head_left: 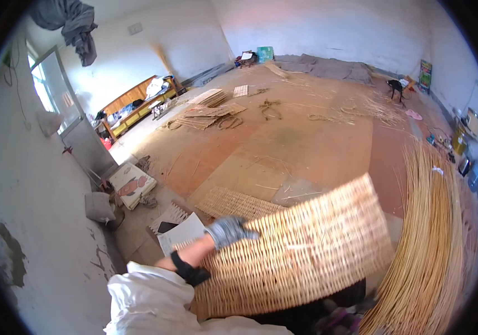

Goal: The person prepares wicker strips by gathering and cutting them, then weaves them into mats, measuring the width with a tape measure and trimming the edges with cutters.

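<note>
My left hand (pixel 229 230), in a grey knitted glove, grips the upper edge of a woven straw-coloured panel (pixel 300 245). The panel is held tilted in front of me, its right end higher than its left, and its right end looks smeared by motion. A black band circles my left wrist, below a white sleeve (pixel 150 296). My right hand cannot be made out. At the lower edge, a blurred purple and grey thing (pixel 339 321) shows partly below the panel. Another woven panel (pixel 239 202) lies on the floor just beyond my left hand.
A long bundle of stalks (pixel 417 245) lies at the right. White sheets (pixel 183 233) and a printed box (pixel 133 185) are at the left, near the door (pixel 85 139). Farther off are stacked woven panels (pixel 208 114), a wooden bench (pixel 133 100) and grey cloth (pixel 328 68).
</note>
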A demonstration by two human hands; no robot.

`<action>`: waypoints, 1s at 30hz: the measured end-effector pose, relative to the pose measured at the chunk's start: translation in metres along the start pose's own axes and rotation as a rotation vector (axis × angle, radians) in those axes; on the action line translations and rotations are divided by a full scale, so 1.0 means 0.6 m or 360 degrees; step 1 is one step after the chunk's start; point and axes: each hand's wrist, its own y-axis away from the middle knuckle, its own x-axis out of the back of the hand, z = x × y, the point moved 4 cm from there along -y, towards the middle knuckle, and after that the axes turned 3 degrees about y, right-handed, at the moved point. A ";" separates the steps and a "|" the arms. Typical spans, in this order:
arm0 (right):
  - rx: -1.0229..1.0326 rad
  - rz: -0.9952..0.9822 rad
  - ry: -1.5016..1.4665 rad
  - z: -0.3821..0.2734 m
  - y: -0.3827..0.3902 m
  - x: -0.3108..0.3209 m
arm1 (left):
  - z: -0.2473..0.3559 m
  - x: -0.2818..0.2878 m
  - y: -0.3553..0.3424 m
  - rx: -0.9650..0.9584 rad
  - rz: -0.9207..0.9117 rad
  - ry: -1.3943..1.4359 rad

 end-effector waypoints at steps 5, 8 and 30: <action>0.0222 0.0015 0.0193 -0.021 0.026 0.081 | 0.190 0.048 0.146 -0.1003 0.0382 -0.0634; 0.0429 0.0241 0.0376 0.004 0.055 0.142 | 0.178 -0.094 0.166 -0.1067 0.0229 -0.1169; 0.0234 0.1375 0.1592 0.017 0.065 0.209 | 0.466 -0.473 -0.073 -0.1844 -0.0366 -0.1068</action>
